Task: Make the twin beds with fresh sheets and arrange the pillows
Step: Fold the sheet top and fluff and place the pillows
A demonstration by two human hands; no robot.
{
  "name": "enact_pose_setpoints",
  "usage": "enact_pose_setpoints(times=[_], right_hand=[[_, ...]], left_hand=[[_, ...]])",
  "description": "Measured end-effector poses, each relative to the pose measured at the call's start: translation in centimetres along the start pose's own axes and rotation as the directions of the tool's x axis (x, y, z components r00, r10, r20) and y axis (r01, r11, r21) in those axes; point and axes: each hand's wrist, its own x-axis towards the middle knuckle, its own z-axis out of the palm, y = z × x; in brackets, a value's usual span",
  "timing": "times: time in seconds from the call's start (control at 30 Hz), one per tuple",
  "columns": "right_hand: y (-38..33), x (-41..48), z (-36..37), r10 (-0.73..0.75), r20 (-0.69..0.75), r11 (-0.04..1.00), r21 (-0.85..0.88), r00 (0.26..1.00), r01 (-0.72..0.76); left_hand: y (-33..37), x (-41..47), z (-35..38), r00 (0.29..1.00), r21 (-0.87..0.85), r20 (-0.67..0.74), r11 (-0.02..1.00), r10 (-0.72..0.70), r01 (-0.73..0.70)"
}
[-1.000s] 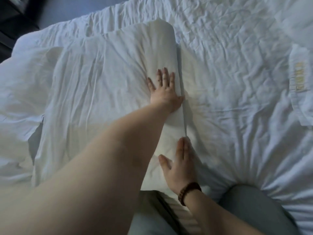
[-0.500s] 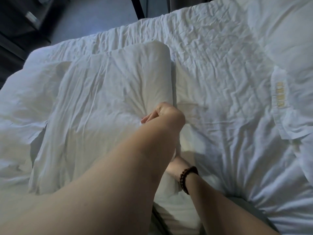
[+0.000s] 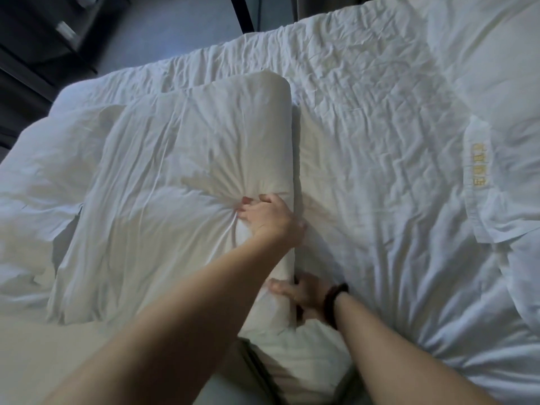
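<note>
White, creased sheet (image 3: 365,141) covers a bed that fills most of the view, seen from above by a person leaning over it. Along the top edge lies a strip of dim grey floor (image 3: 175,30), with dark furniture (image 3: 38,45) in the far left corner.

A plump pillow (image 3: 175,171) in a white case lies flat on the left half of the bed, its long right edge running down the middle of the view. Loose, crumpled white bedding (image 3: 43,176) sits just beside the pillow on the left.

Two bare forearms reach in from the bottom. The left hand (image 3: 270,219) sits on the pillow's right edge, about halfway along. Its fingers are curled and grip a bunch of the case, and tight creases fan out from them across the pillow's top.

The right hand (image 3: 304,293) holds the same edge nearer the person, just below the left hand. Its thumb (image 3: 280,287) lies on top of the pillow while its fingers are tucked out of sight under the edge, so it pinches the pillow between them. A dark beaded bracelet (image 3: 333,302) circles the right wrist.

On the right side of the bed, well apart from both hands, lies a folded white cloth (image 3: 485,217). A short column of yellow stitched characters (image 3: 479,165) runs along its hem; they are too small to read.
</note>
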Motion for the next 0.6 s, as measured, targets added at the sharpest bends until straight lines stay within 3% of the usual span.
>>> enact_pose_setpoints(times=[0.03,0.1,0.17,0.3,0.4,0.53,0.6], right_hand=[[-0.4,0.0,-1.3,0.035,0.055,0.996,0.085,0.998,-0.040],[-1.9,0.7,-3.8,0.099,0.014,0.976,0.196,0.995,-0.100],[-4.4,1.9,-5.8,0.106,-0.065,0.964,0.253,0.992,-0.086],[-10.4,3.9,-6.6,0.008,-0.169,0.966,0.255,0.986,0.036],[-13.7,5.9,-5.7,-0.010,-0.188,0.956,0.285,0.982,0.064],[-13.5,19.0,-9.8,-0.069,-0.288,0.954,0.260,0.955,0.147],[-14.3,20.6,-9.6,-0.072,-0.287,0.958,0.245,0.955,0.146]], left_hand=[[-1.4,-1.0,0.5,0.991,-0.088,-0.120,0.993,0.063,-0.074],[-4.3,-2.4,2.5,0.935,-0.191,-0.317,0.955,0.160,-0.228],[-6.1,-3.7,4.9,0.914,-0.239,-0.356,0.926,0.195,-0.291],[-5.1,-7.7,8.7,0.950,-0.216,-0.283,0.956,0.134,-0.200],[-4.1,-9.2,9.9,0.995,-0.238,-0.101,0.971,0.010,-0.034],[-3.5,-8.8,9.3,0.997,-0.332,0.041,0.940,-0.067,0.077],[-3.3,-8.0,8.6,0.996,-0.360,0.078,0.930,-0.047,0.072]])
